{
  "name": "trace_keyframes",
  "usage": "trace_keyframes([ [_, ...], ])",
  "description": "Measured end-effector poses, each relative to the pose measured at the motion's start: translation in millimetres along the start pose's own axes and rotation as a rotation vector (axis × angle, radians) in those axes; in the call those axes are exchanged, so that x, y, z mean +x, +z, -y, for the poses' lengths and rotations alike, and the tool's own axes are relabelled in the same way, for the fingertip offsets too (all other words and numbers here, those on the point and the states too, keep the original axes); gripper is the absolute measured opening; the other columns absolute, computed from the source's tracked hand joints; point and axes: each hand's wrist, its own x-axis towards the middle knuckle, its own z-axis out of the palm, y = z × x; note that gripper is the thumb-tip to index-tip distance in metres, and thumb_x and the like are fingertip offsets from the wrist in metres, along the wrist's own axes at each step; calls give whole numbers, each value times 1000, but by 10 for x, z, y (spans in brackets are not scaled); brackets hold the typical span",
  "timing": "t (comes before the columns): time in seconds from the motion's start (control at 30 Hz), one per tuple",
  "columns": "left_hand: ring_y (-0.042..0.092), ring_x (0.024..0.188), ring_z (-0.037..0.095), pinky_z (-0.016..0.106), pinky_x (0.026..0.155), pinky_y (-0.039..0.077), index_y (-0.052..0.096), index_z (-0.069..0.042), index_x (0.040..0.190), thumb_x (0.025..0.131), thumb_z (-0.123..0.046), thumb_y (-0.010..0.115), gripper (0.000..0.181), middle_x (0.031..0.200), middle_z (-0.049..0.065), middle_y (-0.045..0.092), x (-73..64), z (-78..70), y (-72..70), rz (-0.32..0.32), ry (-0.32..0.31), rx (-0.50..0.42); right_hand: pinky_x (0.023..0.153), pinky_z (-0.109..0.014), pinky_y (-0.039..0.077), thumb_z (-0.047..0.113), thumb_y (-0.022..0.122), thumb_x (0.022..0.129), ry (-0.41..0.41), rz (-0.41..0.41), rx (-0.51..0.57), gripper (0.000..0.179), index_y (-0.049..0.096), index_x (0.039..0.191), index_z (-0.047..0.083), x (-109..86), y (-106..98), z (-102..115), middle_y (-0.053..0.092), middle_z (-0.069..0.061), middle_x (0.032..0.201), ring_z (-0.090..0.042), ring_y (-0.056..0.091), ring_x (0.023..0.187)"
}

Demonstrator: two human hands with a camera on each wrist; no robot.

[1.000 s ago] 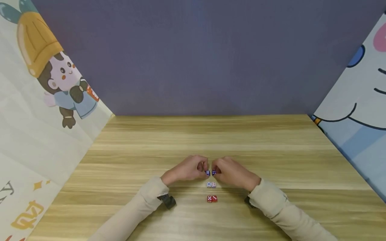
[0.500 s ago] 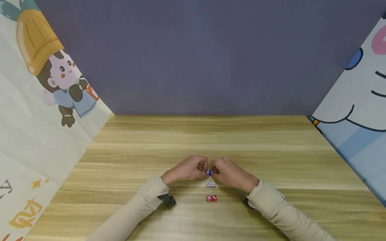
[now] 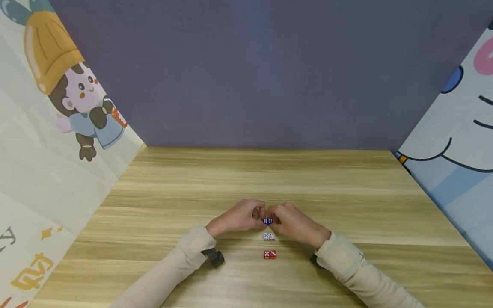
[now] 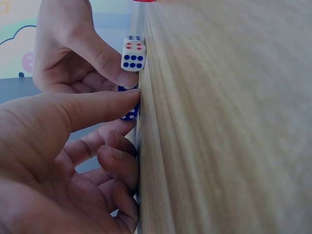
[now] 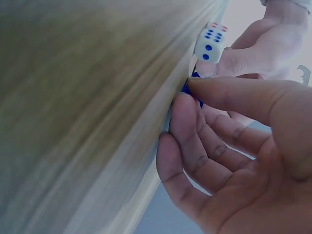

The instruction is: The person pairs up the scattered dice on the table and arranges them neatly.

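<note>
Two dark blue dice with white pips sit side by side on the wooden table in the head view. My left hand [image 3: 240,216] pinches the left blue die [image 3: 265,221] between thumb and finger. From the other side, my right hand [image 3: 295,224] pinches the right blue die [image 3: 271,221]. Both wrist views show the fingertips low at the table surface, hiding much of the blue dice. Just nearer to me is a pair of white dice [image 3: 269,236] with blue and red pips. Closer still lies a pair of red dice [image 3: 270,255].
The wood-grain table [image 3: 173,179] meets a dark grey-purple wall [image 3: 246,77] at the back. Side panels with cartoon prints, a left panel [image 3: 23,179] and a right panel [image 3: 454,141], flank it. Dark straps show at both wrists.
The right hand has moved slightly left with its blue die, closing the gap to the left one. The left hand has stayed almost still. White and red dice have not moved.
</note>
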Motion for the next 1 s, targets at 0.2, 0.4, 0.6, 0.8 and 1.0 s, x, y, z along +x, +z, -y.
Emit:
trace_keyframes([
  [0.2,50,60,5,20,56,42,63,-9,86,79,-10,81,19,71,-5,59,17,-26,17,-10,-13,6,51,-21,44,-3,72,82,8,-13,-14,13,67,86,9,-21,-20,10,59,9,66,-1,50,56],
  [0.4,52,60,5,20,55,44,64,-11,88,80,-12,80,18,73,-5,62,16,-60,36,6,-34,9,50,-21,44,-2,71,83,33,5,-25,16,70,94,9,-61,-32,20,61,9,68,0,50,55],
  [0.6,52,60,7,21,55,44,64,-11,89,80,-14,81,19,74,-4,62,25,-72,30,10,-49,0,55,-24,48,3,70,86,76,53,-28,22,70,107,8,-89,-114,22,63,8,73,-2,54,59],
  [0.8,50,59,6,21,54,43,66,-10,95,80,-17,83,24,72,-5,60,28,-71,3,31,-43,-4,61,-27,50,8,71,90,178,38,-48,27,66,116,4,-163,-449,12,64,7,78,-3,58,66],
  [1.0,56,69,10,26,64,48,63,-7,113,91,-20,73,27,82,3,63,-215,-74,-101,-29,9,111,76,-39,55,18,70,93,221,-97,-133,36,62,126,5,-510,-661,-65,69,-6,104,-20,65,92],
])
